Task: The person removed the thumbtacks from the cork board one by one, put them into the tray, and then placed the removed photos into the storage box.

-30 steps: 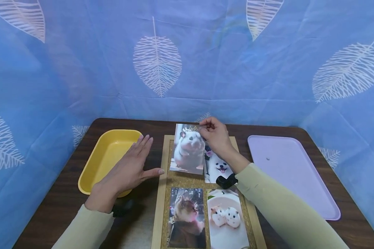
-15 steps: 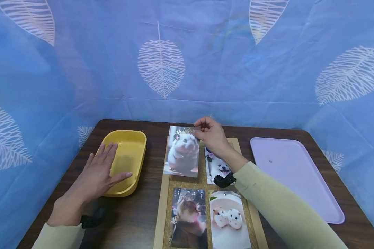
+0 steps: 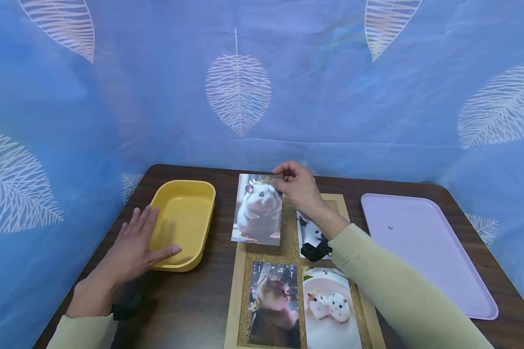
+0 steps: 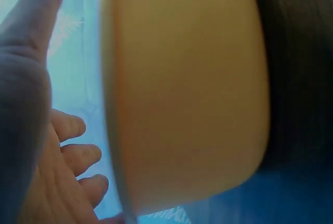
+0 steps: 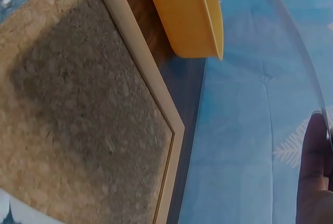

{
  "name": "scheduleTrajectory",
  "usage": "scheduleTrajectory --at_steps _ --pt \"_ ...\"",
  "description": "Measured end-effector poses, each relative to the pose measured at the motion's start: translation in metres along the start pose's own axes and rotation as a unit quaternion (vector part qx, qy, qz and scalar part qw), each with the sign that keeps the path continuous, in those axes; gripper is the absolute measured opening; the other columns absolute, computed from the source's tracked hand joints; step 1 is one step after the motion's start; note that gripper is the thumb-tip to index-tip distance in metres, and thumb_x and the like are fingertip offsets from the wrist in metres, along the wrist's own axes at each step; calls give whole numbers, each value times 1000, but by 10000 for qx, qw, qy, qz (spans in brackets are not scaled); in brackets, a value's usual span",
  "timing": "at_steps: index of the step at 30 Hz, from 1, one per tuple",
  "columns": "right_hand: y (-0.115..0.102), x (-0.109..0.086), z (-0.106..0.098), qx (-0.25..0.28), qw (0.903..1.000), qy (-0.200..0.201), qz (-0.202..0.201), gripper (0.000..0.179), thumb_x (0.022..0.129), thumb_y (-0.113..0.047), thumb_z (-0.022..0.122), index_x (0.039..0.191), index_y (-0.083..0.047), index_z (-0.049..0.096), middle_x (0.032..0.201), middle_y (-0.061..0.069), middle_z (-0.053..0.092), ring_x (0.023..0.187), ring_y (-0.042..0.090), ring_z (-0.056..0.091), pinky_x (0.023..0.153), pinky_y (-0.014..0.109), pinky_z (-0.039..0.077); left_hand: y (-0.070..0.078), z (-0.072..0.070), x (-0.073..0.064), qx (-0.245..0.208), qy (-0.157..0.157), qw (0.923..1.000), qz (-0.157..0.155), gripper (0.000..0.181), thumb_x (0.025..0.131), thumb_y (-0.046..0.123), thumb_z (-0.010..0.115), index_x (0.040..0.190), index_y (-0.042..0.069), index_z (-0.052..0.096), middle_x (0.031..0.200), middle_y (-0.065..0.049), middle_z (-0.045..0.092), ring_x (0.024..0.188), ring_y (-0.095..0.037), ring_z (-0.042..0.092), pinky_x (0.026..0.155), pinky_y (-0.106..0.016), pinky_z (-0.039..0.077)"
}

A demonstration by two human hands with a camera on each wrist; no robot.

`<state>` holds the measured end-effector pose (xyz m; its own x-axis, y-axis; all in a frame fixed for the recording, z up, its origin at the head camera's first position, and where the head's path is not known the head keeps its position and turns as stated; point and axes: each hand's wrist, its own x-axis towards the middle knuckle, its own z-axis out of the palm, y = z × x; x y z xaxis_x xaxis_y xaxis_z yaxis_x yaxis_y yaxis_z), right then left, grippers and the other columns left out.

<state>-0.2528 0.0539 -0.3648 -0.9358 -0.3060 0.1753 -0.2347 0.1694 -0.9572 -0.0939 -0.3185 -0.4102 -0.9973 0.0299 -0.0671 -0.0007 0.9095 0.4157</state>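
Observation:
My right hand [image 3: 299, 186] pinches the upper right corner of a photo [image 3: 257, 213] of a white hamster in a crown. The photo tilts up over the upper left of a wood-framed corkboard [image 3: 236, 300], its shadow falling on the bare cork [image 5: 104, 88]. In the right wrist view its curved edge and a finger show at the right. My left hand [image 3: 128, 247] lies with spread fingers along the left side of a yellow tray [image 3: 185, 228]. The left wrist view shows the tray's side wall [image 4: 187, 88] close by, thumb and fingertips beside the rim.
Other photos lie on the board: a white dog [image 3: 309, 233], partly hidden by my right wrist, a dark hamster picture [image 3: 272, 305] and two hamsters [image 3: 332, 305]. A lilac tray [image 3: 423, 257] at right holds a small silvery piece [image 3: 390, 227]. A blue leaf-patterned cloth [image 3: 323, 97] hangs behind.
My left hand has moved left, from between tray and board to the yellow tray's left side. The pinched photo has shifted slightly left over the board. The head view has drifted a little.

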Motion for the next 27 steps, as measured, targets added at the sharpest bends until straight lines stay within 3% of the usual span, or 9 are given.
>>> scheduleTrajectory --at_steps 7,16,23,27 --pt "-2 0 3 -113 9999 7 18 23 95 4 66 117 5 64 97 8 60 65 9 47 61 22 43 3 14 10 -91 -153 9998 -89 130 87 78 66 168 -1 3 175 -29 -3 162 -47 -9 126 -71 5" --pt "-3 4 17 -78 9999 -93 -71 22 94 5 64 116 6 65 97 9 61 66 10 50 61 23 45 -3 17 1 65 -210 9998 -19 135 83 80 69 168 -2 5 174 -30 -2 161 -50 -3 120 -76 19" --pt "-2 6 24 -191 9998 -98 -55 20 95 2 65 115 2 67 93 6 61 65 11 48 60 24 43 9 24 -1 115 -202 9997 -8 135 83 83 67 167 -5 8 174 -31 0 162 -48 -2 122 -73 21" --pt "-4 7 29 -230 9997 -101 -31 23 95 2 66 118 7 66 95 6 61 67 11 50 61 23 45 18 28 -4 140 -150 9998 68 134 82 82 68 166 -7 11 174 -31 2 162 -49 0 122 -72 21"
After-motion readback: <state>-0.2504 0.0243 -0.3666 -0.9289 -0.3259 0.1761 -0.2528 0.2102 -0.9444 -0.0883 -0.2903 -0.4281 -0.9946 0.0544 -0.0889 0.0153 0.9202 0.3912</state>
